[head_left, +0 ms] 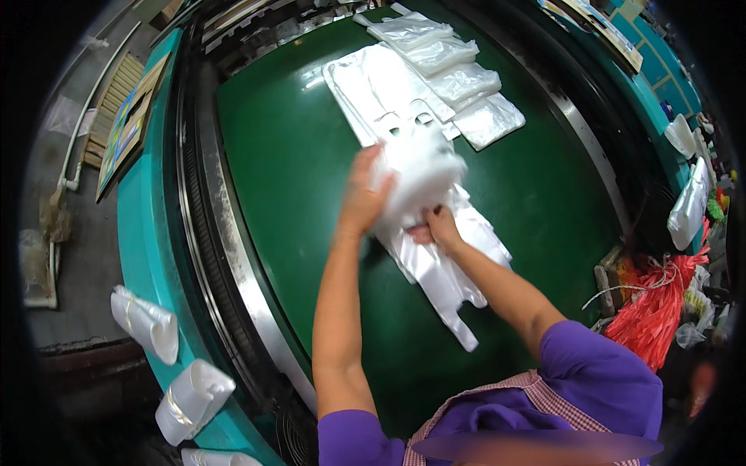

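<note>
I see a bunched white plastic bag (420, 175) mid-bench, blurred with motion, lifted just above a flat stack of white handle bags (447, 268) on the green bench (280, 171). My left hand (361, 194) is against the bag's left side, fingers wrapped into the film as far as the blur shows. My right hand (437, 225) is under it, fingers closed, pinching the film at the bag's lower edge. I judge the step as gathering or folding one bundle off the stack. The next move calls for a firm two-hand hold so the slippery film doesn't slide. Beyond it lies another flat bag stack (381, 89), then clear packed bundles (458, 70) at the far edge. Red plastic string (660, 311) sits far right, rolled white bundles (148, 322) along the teal frame at left
</note>
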`<control>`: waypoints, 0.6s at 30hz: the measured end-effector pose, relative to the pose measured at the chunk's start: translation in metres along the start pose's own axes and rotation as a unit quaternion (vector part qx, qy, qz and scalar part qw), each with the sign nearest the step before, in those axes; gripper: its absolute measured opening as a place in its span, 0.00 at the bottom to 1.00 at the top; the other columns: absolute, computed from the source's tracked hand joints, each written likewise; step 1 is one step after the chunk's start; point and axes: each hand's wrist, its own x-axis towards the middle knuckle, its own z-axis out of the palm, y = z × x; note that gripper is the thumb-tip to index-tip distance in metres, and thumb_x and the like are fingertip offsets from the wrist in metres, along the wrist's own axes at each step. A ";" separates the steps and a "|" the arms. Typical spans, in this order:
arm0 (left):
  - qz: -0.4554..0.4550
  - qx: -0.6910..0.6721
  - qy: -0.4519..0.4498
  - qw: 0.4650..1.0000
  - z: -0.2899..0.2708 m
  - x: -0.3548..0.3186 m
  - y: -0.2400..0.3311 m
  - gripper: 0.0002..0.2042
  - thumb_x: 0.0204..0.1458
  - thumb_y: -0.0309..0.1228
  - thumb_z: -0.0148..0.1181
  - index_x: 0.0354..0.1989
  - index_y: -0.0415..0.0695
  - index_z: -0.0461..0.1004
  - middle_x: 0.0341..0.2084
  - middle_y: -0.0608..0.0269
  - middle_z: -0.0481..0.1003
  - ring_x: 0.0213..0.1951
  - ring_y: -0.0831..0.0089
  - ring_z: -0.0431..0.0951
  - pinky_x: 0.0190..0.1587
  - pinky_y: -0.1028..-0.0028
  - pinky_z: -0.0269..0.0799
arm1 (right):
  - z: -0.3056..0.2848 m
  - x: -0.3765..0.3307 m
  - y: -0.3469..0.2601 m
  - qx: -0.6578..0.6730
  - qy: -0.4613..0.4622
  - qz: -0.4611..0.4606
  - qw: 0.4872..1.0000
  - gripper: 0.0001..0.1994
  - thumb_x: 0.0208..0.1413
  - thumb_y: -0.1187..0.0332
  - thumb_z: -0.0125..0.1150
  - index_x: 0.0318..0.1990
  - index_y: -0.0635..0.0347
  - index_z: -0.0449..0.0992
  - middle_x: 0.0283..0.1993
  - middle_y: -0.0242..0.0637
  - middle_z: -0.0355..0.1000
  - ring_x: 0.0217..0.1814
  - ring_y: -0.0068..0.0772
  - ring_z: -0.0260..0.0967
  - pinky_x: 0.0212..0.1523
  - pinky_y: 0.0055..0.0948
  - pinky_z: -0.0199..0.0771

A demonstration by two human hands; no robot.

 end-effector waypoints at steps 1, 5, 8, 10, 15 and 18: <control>-0.006 -0.007 0.103 0.995 -0.009 0.010 -0.007 0.24 0.55 0.33 0.56 0.59 0.39 0.66 0.60 0.49 0.65 0.60 0.58 0.66 0.62 0.65 0.60 | 0.008 0.015 -0.021 -0.005 0.018 0.022 1.000 0.14 0.63 0.67 0.46 0.44 0.74 0.62 0.31 0.56 0.74 0.27 0.46 0.78 0.21 0.37 0.81; -0.115 0.253 0.208 0.938 -0.002 -0.060 -0.097 0.25 0.58 0.36 0.49 0.65 0.43 0.60 0.63 0.47 0.60 0.65 0.50 0.57 0.66 0.54 0.49 | -0.003 0.080 -0.089 -0.054 -0.113 0.076 0.989 0.15 0.61 0.65 0.52 0.42 0.74 0.66 0.31 0.51 0.73 0.24 0.40 0.76 0.22 0.33 0.80; -0.172 0.461 0.030 0.870 0.029 -0.151 -0.121 0.27 0.58 0.38 0.49 0.66 0.46 0.57 0.67 0.52 0.53 0.69 0.52 0.48 0.67 0.48 0.43 | 0.000 0.095 -0.137 -0.174 -0.156 -0.049 0.971 0.14 0.60 0.64 0.54 0.37 0.71 0.73 0.28 0.44 0.76 0.21 0.30 0.73 0.21 0.27 0.76; -0.176 0.459 0.005 0.871 0.032 -0.158 -0.113 0.28 0.57 0.37 0.49 0.67 0.46 0.56 0.68 0.53 0.51 0.70 0.53 0.46 0.68 0.48 0.41 | -0.016 0.136 -0.169 -0.298 -0.061 -0.255 0.918 0.15 0.60 0.62 0.54 0.32 0.68 0.76 0.24 0.38 0.76 0.24 0.24 0.73 0.28 0.25 0.71; -0.191 0.447 -0.009 0.874 0.032 -0.154 -0.110 0.29 0.55 0.37 0.51 0.66 0.47 0.57 0.68 0.54 0.51 0.69 0.52 0.47 0.68 0.49 0.40 | -0.023 0.264 -0.246 -0.493 0.170 -0.532 0.667 0.22 0.58 0.55 0.57 0.54 0.60 0.72 0.54 0.49 0.72 0.54 0.45 0.71 0.54 0.39 0.69; -0.192 0.435 -0.017 0.879 0.030 -0.152 -0.115 0.30 0.53 0.38 0.54 0.66 0.47 0.58 0.68 0.53 0.52 0.69 0.51 0.47 0.68 0.48 0.40 | -0.035 0.367 -0.263 -0.597 0.205 -0.520 0.575 0.33 0.55 0.45 0.56 0.66 0.47 0.60 0.69 0.46 0.54 0.67 0.53 0.55 0.63 0.58 0.57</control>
